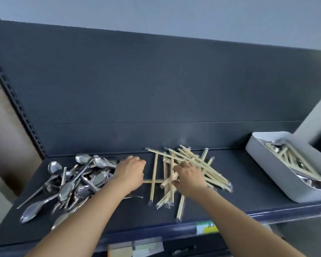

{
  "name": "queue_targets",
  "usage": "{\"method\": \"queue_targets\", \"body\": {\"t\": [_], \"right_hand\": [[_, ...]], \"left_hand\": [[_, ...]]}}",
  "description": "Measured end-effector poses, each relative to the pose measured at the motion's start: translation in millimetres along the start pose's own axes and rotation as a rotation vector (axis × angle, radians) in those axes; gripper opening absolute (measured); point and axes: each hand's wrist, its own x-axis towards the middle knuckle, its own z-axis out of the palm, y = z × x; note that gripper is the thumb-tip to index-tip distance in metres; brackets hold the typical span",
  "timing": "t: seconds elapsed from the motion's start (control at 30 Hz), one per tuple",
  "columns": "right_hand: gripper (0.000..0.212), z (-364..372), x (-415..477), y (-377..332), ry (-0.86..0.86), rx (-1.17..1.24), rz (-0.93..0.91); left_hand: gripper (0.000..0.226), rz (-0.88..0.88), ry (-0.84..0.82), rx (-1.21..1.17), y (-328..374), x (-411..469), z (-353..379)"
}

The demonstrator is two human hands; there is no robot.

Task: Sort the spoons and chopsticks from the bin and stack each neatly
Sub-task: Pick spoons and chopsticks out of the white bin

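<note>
Head view: your left hand sits curled between the spoons at lower left and the chopsticks at centre. I cannot tell whether its fingers hold anything. Your right hand grips a few chopsticks in its fingers, probably to align the heap. The bin at right holds more.

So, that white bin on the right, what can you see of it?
The bin is a shallow, pale rectangular tray with rounded corners, plastic by its look. It sits askew at the right end of the dark shelf, partly cut off by the picture's edge. Inside lie mixed chopsticks and spoons. Neither the left hand nor the right hand touches it.
</note>
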Motion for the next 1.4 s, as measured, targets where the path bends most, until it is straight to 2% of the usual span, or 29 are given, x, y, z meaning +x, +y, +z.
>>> {"method": "queue_targets", "body": {"t": [0.37, 0.57, 0.87, 0.97, 1.13, 1.4], "right_hand": [[0.042, -37, -74, 158, 0.099, 0.007, 0.285], [0.048, -58, -103, 261, 0.13, 0.019, 0.347], [0.044, -68, -128, 395, 0.098, 0.01, 0.392], [0.041, -65, -128, 430, 0.085, 0.032, 0.405], [0.039, -54, -112, 484, 0.044, 0.069, 0.424], [0.04, -28, -60, 548, -0.091, 0.147, 0.445]], "left_hand": [[0.026, 0.263, 0.085, 0.001, 169, 52, -32], [0.028, 0.343, 0.117, -0.009, 278, 85, -38], [0.032, 0.373, 0.118, -0.058, 424, 132, -36], [0.024, 0.383, 0.085, -0.046, 461, 150, -33], [0.023, 0.352, -0.043, 0.032, 506, 190, -22], [0.054, 0.261, -0.302, 0.086, 538, 265, 21]]}}
